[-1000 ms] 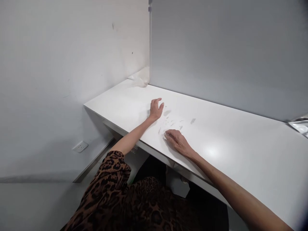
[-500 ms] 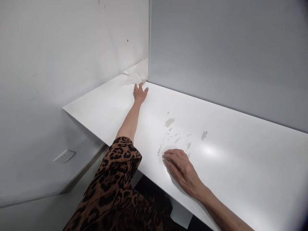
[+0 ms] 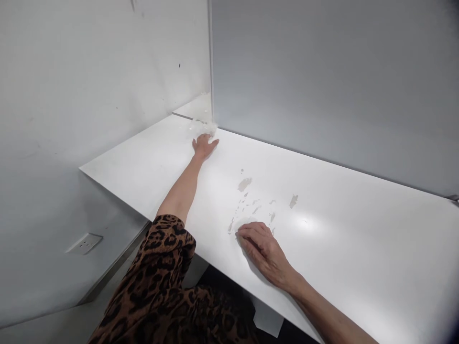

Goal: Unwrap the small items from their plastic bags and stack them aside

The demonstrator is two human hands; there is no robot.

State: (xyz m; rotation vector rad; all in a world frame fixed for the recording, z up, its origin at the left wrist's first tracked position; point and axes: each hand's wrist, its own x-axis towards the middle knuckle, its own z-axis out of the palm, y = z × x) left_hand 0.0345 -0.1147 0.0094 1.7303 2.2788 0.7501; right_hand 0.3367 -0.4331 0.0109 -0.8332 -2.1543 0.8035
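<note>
My left hand (image 3: pixel 205 145) reaches to the far corner of the white tabletop (image 3: pixel 333 229). Its thumb stands out to the side, and the front fingertips meet a crumpled piece of clear plastic film (image 3: pixel 204 127); no closed grip on it shows. My right hand (image 3: pixel 261 253) rests on the tabletop nearer to me, fingers pressed together and bent downward. Whatever may lie under those fingertips is hidden. Just beyond it are grey-beige patches and flecks (image 3: pixel 245 185) on the white surface, with another patch (image 3: pixel 294 200) farther right.
A white wall (image 3: pixel 89 81) borders the tabletop on the left, and a grey panel (image 3: pixel 322 86) runs along its back. Low on the left wall sits a power socket (image 3: pixel 85 244). Below the front edge there is dark space.
The film has bunched up and come slightly towards me at my left hand, whose front fingers are more bent. My right hand stays in place on the tabletop. The view has shifted a little.
</note>
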